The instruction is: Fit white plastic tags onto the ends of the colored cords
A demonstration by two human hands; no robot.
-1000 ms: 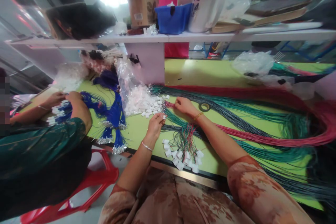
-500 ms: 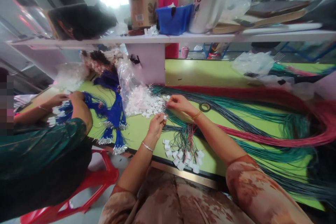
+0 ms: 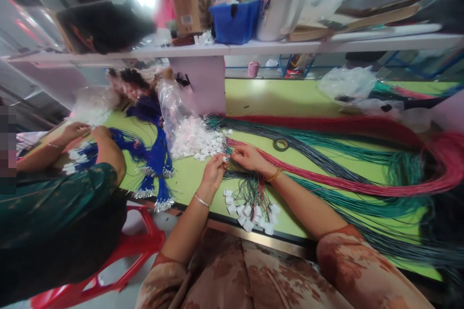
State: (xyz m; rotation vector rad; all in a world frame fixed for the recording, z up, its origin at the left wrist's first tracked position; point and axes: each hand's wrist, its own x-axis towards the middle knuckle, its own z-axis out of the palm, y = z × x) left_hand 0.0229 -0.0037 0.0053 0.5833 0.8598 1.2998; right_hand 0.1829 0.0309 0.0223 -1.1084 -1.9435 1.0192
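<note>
My left hand (image 3: pixel 214 172) is closed in a pinch on a small white plastic connector (image 3: pixel 225 158). Close to its right, my right hand (image 3: pixel 248 158) is also pinched, on what looks like a thin wire, mostly hidden by the fingers. The tips of both hands nearly meet. Just behind them are the ends of a red wire bundle (image 3: pixel 275 161) and a heap of loose white connectors (image 3: pixel 197 140) spilling from a clear plastic bag (image 3: pixel 169 99). Below my hands, wires fitted with white connectors (image 3: pixel 248 225) lie in a cluster near the table's front edge.
Long green wires (image 3: pixel 348 154) and dark wires (image 3: pixel 311 142) run rightward across the table, beside a roll of tape (image 3: pixel 280 144). At left, a co-worker's hands (image 3: pixel 78 131) are near blue wire bundles (image 3: pixel 159 154). A shelf (image 3: pixel 326 44) with a blue bin (image 3: pixel 235 21) spans the back.
My right hand has moved down from beside the wire ends to the connector in my left hand. The red wire bundle behind it shows more fully. The view has shifted slightly.
</note>
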